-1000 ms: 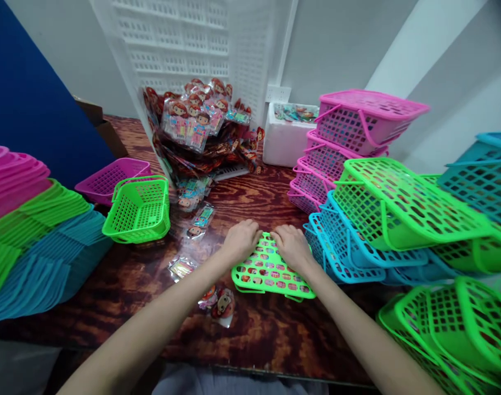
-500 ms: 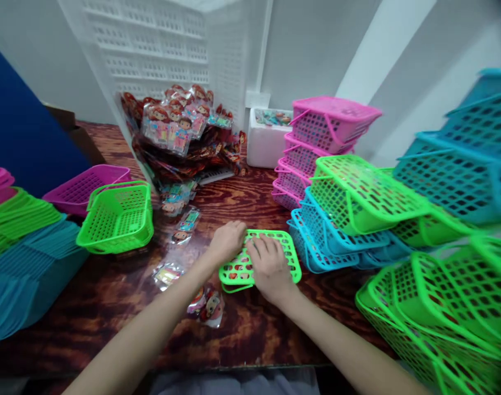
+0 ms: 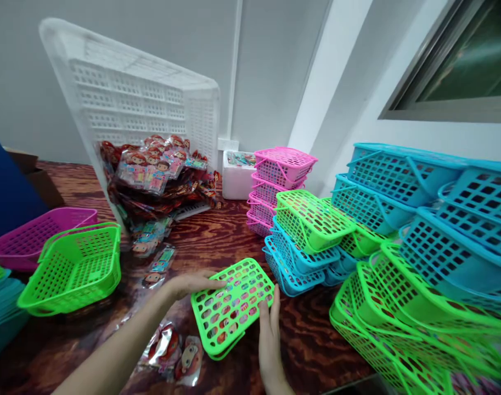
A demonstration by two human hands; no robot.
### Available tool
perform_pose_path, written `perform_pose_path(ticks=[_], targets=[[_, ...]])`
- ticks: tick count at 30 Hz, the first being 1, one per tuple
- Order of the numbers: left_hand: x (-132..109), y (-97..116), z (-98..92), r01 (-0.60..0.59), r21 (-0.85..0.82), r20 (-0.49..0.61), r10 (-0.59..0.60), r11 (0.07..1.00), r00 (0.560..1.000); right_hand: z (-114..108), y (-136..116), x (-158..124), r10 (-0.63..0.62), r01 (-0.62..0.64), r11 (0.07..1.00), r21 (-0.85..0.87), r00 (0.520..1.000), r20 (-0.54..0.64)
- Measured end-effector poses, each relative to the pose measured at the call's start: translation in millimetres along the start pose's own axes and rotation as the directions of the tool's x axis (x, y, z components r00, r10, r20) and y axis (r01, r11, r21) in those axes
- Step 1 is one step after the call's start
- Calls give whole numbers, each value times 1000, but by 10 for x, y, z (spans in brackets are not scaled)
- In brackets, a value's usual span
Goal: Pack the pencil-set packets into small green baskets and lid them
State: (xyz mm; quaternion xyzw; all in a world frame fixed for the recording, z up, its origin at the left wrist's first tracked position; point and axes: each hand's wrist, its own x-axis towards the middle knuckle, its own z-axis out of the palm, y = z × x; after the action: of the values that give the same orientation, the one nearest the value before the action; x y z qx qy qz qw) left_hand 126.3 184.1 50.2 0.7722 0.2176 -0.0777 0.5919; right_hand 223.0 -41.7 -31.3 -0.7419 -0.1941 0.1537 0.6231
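Observation:
A green plastic basket with a slotted lid is held between my hands over the table, turned at an angle. Colourful contents show through the lid's slots. My left hand grips its left edge, thumb on the lid and the other fingers hidden behind. At the right edge, my right hand presses with thumb and fingers along the side. Clear packets with cartoon figures lie just below and left of the basket.
Left, an open green basket stands before a magenta basket. A white crate lies tipped with a heap of packets. Stacked lidded baskets, pink, blue and green, fill the right side.
Both hands have shifted from the top of the lid to the basket's opposite edges. The basket is now rotated and appears lifted. My view has swung right and up.

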Motion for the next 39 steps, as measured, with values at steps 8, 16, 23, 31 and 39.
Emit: perform_pose_path(ticks=[8,16,23,31,39], targets=[[-697,73,528,-68,-730,-76,18,680,997,-296,-1206,0,-336,336,942,25,933,133],[-964,1483,564,-241,-845,-180,172,478,969,-893,-2329,377,-515,424,761,491,855,61],[-180,2761,639,-259,-695,-109,257,671,960,-1131,-2440,528,-668,744,652,142,654,-355],[543,3037,726,-277,-356,-116,252,892,961,-1404,-2162,1745,-565,688,726,-3,593,-573],[544,2550,638,-462,5,-106,459,887,882,-1323,-1981,1706,-537,682,730,46,613,-579]])
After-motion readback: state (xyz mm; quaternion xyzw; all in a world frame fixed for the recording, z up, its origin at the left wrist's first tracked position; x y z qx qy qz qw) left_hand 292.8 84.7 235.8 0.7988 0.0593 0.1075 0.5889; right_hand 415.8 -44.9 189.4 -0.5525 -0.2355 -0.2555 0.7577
